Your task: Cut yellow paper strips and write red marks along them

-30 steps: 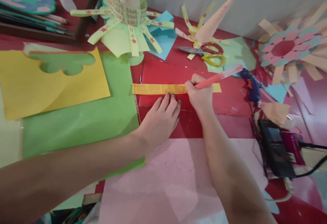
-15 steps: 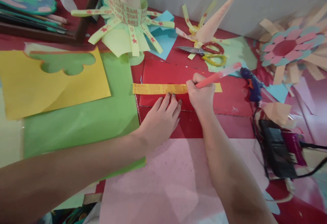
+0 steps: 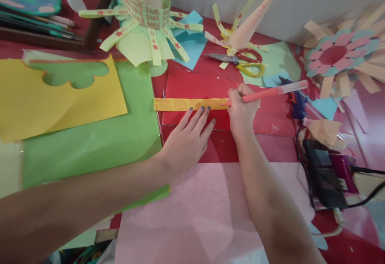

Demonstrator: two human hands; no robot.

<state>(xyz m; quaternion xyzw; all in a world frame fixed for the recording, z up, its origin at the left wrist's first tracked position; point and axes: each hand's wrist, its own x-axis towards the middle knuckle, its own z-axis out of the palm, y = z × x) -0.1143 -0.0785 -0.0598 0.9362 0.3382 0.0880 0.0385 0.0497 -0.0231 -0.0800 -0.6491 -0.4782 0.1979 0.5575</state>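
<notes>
A yellow paper strip (image 3: 174,104) with rows of red writing lies across a red board (image 3: 189,83). My left hand (image 3: 188,139) rests with its fingers stretched out, their tips on the strip's lower edge. Pinched in my right hand (image 3: 244,111) is a red felt-tip pen (image 3: 264,94), tilted to the right. Its tip is at the strip, right of my left fingertips. The right end of the strip is mostly hidden behind my right hand.
Scissors (image 3: 237,60) with red and yellow handles lie beyond the board. A glue gun (image 3: 298,105) and a black power adapter (image 3: 323,173) with cables are at the right. Paper crafts (image 3: 155,15) stand at the back. Yellow paper (image 3: 99,99) overlaps a green sheet (image 3: 90,147) at the left.
My right hand has shifted slightly right along the strip, and the pen now leans lower, its tip showing. My left fingers have spread a little and stay on the strip.
</notes>
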